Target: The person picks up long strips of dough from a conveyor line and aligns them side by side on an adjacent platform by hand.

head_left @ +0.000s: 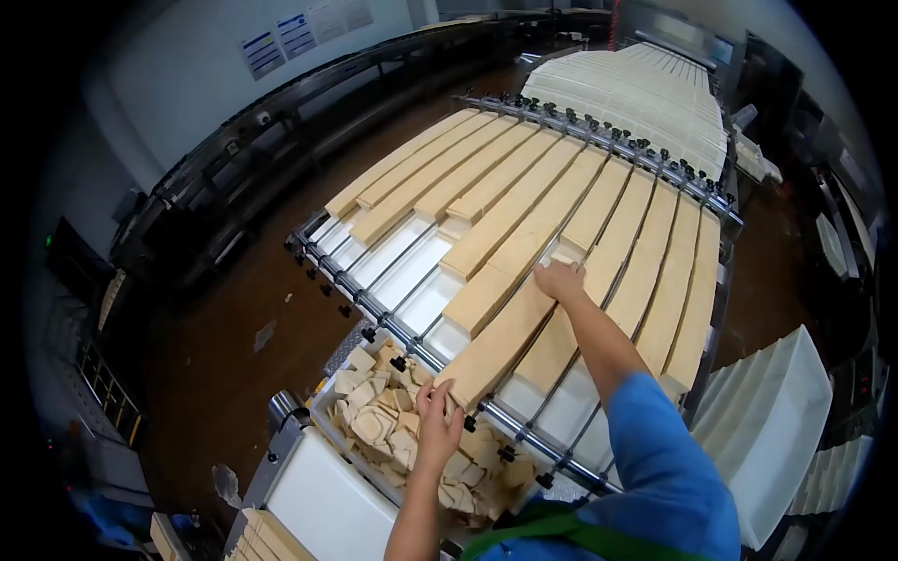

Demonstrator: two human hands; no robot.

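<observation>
A long beige bar (500, 346) with a smooth tan top lies lengthwise in a lane of the white slatted table (412, 251). Its near end juts past the front rail, where the fingers of my left hand (438, 425) press round the end and underside. At its far end, my right hand (561, 279) curls its fingers over the bar; some fingertips are hidden. Several similar bars (641, 266) lie side by side in neighbouring lanes, parted by thin metal rods.
Below the front rail (402, 335) stands a bin (327, 411) of broken beige pieces (374, 421). A white conveyor (327, 496) is at lower left, stacked white trays (767, 421) at right. Black knobs line the far rail (608, 140), with a pale belt (627, 89) beyond.
</observation>
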